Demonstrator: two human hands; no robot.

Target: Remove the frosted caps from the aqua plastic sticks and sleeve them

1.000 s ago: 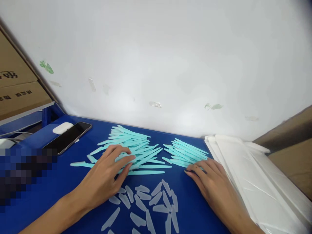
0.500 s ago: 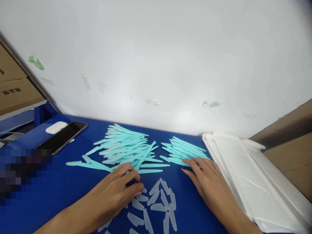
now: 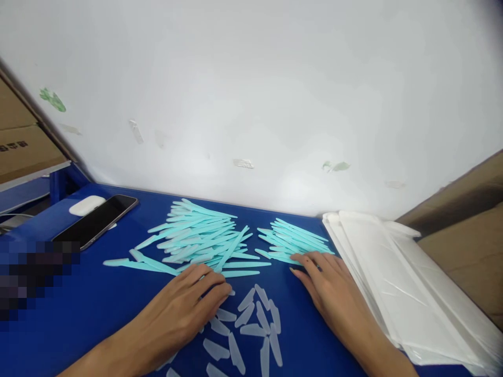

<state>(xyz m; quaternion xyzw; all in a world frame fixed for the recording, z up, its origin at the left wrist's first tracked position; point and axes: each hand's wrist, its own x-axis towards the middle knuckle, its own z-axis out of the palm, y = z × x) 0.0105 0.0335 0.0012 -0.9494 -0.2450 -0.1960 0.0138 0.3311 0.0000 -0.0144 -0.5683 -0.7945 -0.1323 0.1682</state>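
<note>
"One thing first: what has the left hand [image 3: 192, 301] got, there over the blue table [image 3: 306, 340]?"

"It's narrow, fingers bunched low over the clear blade-shaped pieces [image 3: 252, 330] on the near side; the pale tip of one shows just past the fingertips. Whether that piece is pinched or merely lies beside them, I cannot tell"

"And the right hand [image 3: 329, 285]?"

"Loosely curled, with a small gap between thumb and forefinger. That forefinger touches the near edge of the right pile of turquoise sticks [image 3: 301, 239]; whether it grips one, I can't see"

"Where is the rest?"

"The larger left pile of turquoise sticks [image 3: 199, 230] lies fanned just beyond the left hand, thin ends mostly toward the right. White packets [image 3: 387, 283] are stacked at the right, and a phone [image 3: 96, 222] lies at the far left beside a white case [image 3: 87, 205]"

"How would you handle the clear pieces well?"

"I'd take one by its edges, thumb against finger, rather than press it flat, since something so thin probably slides on a smooth top. Several overlap or touch, so check that only one comes up. Rest the right hand lightly: leaning on those sticks could spread the row. And lift the left palm a little, because pieces lie beside it and a dragging palm could scatter them"
</note>
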